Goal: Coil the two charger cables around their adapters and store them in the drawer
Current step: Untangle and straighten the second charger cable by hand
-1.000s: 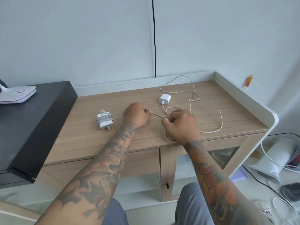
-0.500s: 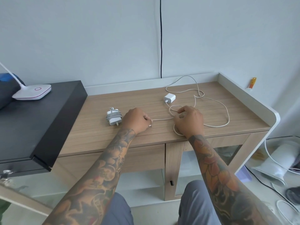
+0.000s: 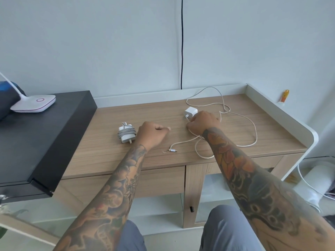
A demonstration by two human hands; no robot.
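Head view, the only one. A wooden desk [image 3: 272, 140] with a raised white rim stands against the wall; a black cabinet [image 3: 45, 134] adjoins it on the left and carries a white lamp base [image 3: 34, 104].

Coiled charger [image 3: 126, 133]: grey cable wound tight around its white adapter, prongs toward the person, lying on the desk just left of the left hand. Judged complete as far as coiling goes.

Second adapter [image 3: 190, 112]: small white cube farther back on the desk, uncoiled. Its loose white cable [image 3: 254, 131] runs in wide loops toward the back wall and the right side, then returns along the front edge. The connector end [image 3: 172, 150] lies free on the wood, between the two forearms, touched by neither hand.

Left hand [image 3: 152, 133]: loosely fisted, knuckles up, resting on the desk beside the coiled charger. Nothing visible in it.

Right hand [image 3: 203, 122]: fingers curled, just at the second adapter, where the cable leaves it. It appears to pinch the cable close to the adapter, but the fingertips are hidden under the knuckles; contact with the adapter body itself cannot be told.

Drawer front [image 3: 159, 180] below the desktop: closed.

Progress judgement: roughly one third done. One charger coiled. Remaining: wind the second cable around its adapter, open the drawer, place both chargers inside.
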